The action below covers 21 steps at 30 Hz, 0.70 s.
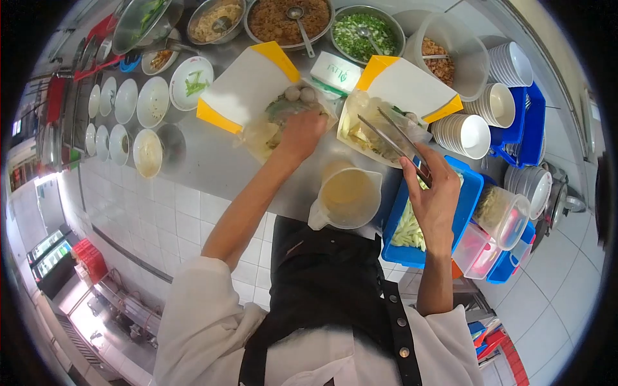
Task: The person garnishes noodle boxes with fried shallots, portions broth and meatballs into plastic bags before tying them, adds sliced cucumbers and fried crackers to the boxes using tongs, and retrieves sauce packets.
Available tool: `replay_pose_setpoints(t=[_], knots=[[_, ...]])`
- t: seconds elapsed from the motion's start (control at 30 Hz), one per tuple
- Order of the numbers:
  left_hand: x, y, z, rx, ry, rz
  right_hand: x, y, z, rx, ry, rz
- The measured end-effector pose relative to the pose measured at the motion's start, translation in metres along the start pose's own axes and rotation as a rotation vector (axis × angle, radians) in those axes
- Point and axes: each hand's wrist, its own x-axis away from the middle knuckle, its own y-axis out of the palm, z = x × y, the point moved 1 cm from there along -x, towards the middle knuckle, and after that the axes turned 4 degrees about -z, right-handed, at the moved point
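My left hand (302,133) reaches into the left open takeaway box (248,83), which has yellow flaps, a clear bag, greens and round balls (300,94) in it. Its fingertips are hidden among the food. In my right hand (430,193) is a pair of metal tongs (396,143), whose tips spread over the right takeaway box (412,83) and its bagged food. A plastic jug (348,197) of pale liquid stands between my forearms. Under my right hand lies a blue tray (465,199) holding pale green cut vegetable pieces (409,229).
Bowls of brown mince (290,20) and chopped green onion (365,33) line the back, beside a tub of nuts (450,58). White bowls (152,101) stand at the left. Stacked bowls (461,135) and a blue basket (532,122) are on the right.
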Motion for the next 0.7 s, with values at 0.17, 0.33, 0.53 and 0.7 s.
replay_pose_setpoints(t=[0.17, 0.33, 0.53, 0.7], knots=[[0.009, -0.009, -0.008, 0.098, 0.152, 0.300, 0.015, -0.010, 0.004, -0.026, 0.084, 0.012], [0.039, -0.050, 0.018, 0.559, -0.279, 0.432, 0.032, -0.021, 0.019, -0.155, 0.210, 0.085], [0.033, -0.038, 0.047, 0.805, -0.174, 0.554, 0.054, -0.036, 0.042, -0.171, 0.350, 0.131], [0.104, -0.072, 0.060, 1.066, -0.353, 0.634, 0.078, -0.038, 0.078, -0.254, 0.365, 0.169]])
